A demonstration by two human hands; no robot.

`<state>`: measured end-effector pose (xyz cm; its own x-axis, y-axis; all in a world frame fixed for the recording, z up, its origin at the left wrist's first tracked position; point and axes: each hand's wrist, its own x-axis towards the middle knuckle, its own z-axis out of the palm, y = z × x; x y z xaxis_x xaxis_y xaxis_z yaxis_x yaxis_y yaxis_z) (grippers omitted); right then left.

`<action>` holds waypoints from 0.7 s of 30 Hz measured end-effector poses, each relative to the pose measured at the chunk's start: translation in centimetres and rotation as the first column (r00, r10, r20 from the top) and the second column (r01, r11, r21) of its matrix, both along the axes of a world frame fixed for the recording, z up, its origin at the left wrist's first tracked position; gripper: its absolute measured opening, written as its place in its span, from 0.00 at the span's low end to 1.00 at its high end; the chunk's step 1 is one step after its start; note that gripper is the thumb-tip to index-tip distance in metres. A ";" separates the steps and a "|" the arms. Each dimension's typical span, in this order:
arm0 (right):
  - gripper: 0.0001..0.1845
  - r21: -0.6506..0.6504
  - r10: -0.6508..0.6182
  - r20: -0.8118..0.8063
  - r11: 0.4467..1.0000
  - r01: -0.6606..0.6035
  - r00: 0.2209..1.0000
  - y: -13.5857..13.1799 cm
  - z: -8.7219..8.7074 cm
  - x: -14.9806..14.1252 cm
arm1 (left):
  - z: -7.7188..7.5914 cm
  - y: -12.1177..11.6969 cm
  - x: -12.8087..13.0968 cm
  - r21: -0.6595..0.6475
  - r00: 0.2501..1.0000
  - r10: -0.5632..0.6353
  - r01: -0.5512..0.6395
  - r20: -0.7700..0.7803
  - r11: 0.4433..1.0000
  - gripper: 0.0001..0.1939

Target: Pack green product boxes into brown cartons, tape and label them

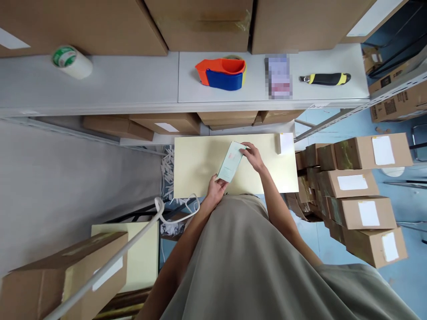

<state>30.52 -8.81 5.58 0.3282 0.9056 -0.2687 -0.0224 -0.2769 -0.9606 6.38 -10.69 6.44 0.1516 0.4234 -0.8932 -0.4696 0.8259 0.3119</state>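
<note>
A small pale green box (231, 162) is held over a pale yellow table top (196, 164). My left hand (216, 189) grips its near end with closed fingers. My right hand (252, 155) pinches its far end from the right. The box is tilted, its long side running from lower left to upper right. A small white box (285, 143) stands at the table's far right corner.
A white shelf (133, 84) above carries a roll of tape (71, 61), an orange and blue tape dispenser (223, 72) and a black and yellow utility knife (325, 78). Several labelled cardboard boxes (360, 200) are stacked at right. Another cardboard box (63, 275) lies at lower left.
</note>
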 end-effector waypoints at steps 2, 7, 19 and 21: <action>0.23 0.027 -0.009 -0.012 1.000 0.010 1.000 0.2 0.8 0.1 | 0.4 0.5 -0.3 0.003 0.998 -0.035 0.035 0.053 0.999 0.05; 0.25 0.062 -0.003 0.199 0.998 -0.010 0.980 1.5 3.1 0.0 | 0.9 1.2 -1.4 0.031 0.975 -0.200 0.198 0.100 0.980 0.05; 0.21 -0.005 0.132 0.527 0.988 -0.153 0.840 5.4 5.0 -3.7 | 0.8 3.9 -4.4 0.020 0.979 -0.167 0.166 0.116 0.986 0.06; 0.23 0.024 0.158 0.545 0.979 -0.203 0.823 5.0 5.8 -4.3 | 0.5 4.5 -5.1 -0.028 0.982 -0.119 0.124 0.146 0.992 0.08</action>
<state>26.26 -3.76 11.40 0.2284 0.9732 -0.0246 0.5468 -0.1492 -0.8239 1.23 -6.17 6.97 0.3279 0.3611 -0.8730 -0.4025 0.8894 0.2167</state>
